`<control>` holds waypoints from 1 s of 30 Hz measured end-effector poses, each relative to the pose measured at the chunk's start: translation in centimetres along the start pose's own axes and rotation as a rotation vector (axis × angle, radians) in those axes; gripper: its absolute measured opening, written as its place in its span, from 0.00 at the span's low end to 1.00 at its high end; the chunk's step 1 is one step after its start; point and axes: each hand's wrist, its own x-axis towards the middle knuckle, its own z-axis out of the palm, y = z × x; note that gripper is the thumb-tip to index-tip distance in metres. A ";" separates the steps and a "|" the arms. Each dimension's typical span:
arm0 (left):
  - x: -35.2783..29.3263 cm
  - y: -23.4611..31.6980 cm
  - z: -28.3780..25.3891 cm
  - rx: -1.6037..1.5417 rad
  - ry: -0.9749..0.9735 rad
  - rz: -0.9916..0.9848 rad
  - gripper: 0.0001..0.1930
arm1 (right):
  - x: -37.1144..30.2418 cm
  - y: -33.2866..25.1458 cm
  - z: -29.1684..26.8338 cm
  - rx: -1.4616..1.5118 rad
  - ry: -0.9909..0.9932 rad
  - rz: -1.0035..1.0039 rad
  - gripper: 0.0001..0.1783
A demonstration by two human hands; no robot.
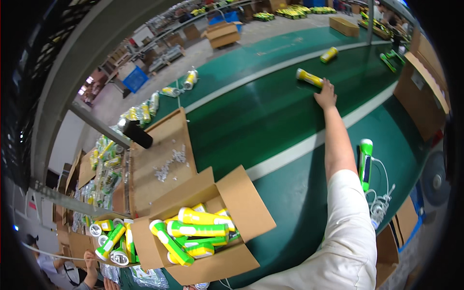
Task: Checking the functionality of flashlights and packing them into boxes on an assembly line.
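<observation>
My right hand (326, 94) reaches far out over the dark green conveyor belt. Its fingers are at the near end of a yellow and white flashlight (309, 78), with the thumb apart from them; no closed grip shows. Another yellow flashlight (329, 54) lies farther along the belt. In front of me an open cardboard box (251, 203) holds several yellow, green and white flashlights (203, 229). At the lower edge, below that box, a sliver of what may be my left hand (190, 287) shows beside a pale round end; its fingers are mostly hidden.
A green flashlight (366, 164) with a white cable (382, 205) lies right of my arm. Left of the belt, a wooden tray (162, 140) holds small white pieces. A second box of flashlights (113, 239) stands at lower left, near another person's hand (90, 261). A metal post (370, 21) rises far right.
</observation>
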 end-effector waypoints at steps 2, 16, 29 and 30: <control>0.0 0.3 0.2 0.031 0.026 0.034 0.08 | 0.6 0.3 0.0 -0.045 0.034 0.057 0.45; 0.1 0.0 1.0 0.158 -0.037 -0.002 0.05 | -5.6 -8.8 -4.8 0.284 -0.448 0.239 0.20; 1.1 -2.6 0.6 -0.030 -0.225 -0.021 0.11 | -35.1 -2.9 -28.4 1.724 -0.916 0.386 0.28; 1.1 -3.4 -0.8 -0.032 -0.192 0.013 0.11 | -38.3 -4.3 -28.6 1.749 -0.901 0.349 0.26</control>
